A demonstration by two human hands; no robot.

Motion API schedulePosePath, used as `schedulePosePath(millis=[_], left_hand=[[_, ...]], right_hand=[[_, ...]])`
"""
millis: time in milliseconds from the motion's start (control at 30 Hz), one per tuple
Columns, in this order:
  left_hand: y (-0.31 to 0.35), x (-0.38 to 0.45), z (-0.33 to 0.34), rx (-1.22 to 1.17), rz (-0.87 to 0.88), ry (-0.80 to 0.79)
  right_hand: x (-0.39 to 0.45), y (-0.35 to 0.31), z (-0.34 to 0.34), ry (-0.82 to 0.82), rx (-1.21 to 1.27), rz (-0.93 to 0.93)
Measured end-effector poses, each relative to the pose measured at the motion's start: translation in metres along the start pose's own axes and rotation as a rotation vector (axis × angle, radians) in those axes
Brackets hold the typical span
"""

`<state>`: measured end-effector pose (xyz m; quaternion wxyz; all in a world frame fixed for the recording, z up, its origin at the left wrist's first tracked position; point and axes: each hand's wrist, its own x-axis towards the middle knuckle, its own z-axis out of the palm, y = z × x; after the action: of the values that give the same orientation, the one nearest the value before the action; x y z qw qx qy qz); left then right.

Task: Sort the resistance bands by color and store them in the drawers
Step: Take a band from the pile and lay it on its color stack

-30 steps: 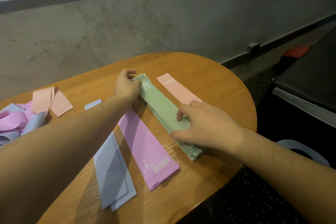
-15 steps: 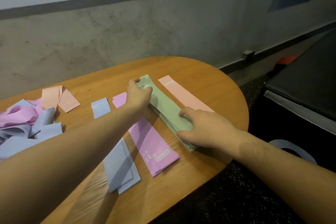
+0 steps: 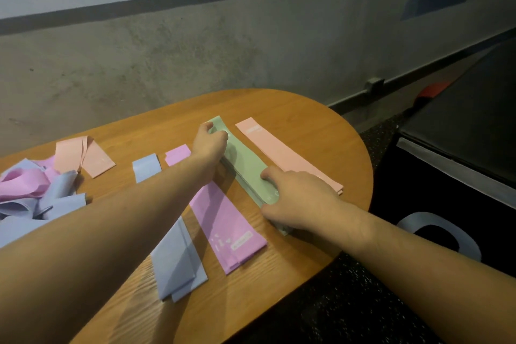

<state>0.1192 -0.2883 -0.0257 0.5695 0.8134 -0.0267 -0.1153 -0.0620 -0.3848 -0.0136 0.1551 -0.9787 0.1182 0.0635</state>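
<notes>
While our left forearm crosses over the pink-purple band (image 3: 223, 220) and the blue bands (image 3: 178, 260), a jumbled pile of bands (image 3: 30, 193) lies at nine o'clock on the wooden table (image 3: 321, 131). Our left hand (image 3: 209, 142) grips the far end of the green band stack (image 3: 245, 159) and our right hand (image 3: 296, 198) grips its near end; the stack is flat, pale green, just beside the peach band (image 3: 282, 151).

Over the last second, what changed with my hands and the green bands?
Little changed. The left hand closed its fingers round the far end of the green stack; before, it rested beside it. The right hand still grips the near end. The pink, purple and blue bands lie as before.
</notes>
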Motion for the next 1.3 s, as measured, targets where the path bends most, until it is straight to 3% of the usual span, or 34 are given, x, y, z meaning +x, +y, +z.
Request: schedulePosePath(millis=[1000,1300], left_hand=[[-0.001,-0.038,0.006,-0.004,-0.080,-0.104],[-0.006,-0.031,0.002,0.010,-0.062,-0.089]], right_hand=[[-0.019,0.003,0.001,0.088,-0.090,0.043],[-0.015,0.005,0.001,0.102,0.065,0.014]])
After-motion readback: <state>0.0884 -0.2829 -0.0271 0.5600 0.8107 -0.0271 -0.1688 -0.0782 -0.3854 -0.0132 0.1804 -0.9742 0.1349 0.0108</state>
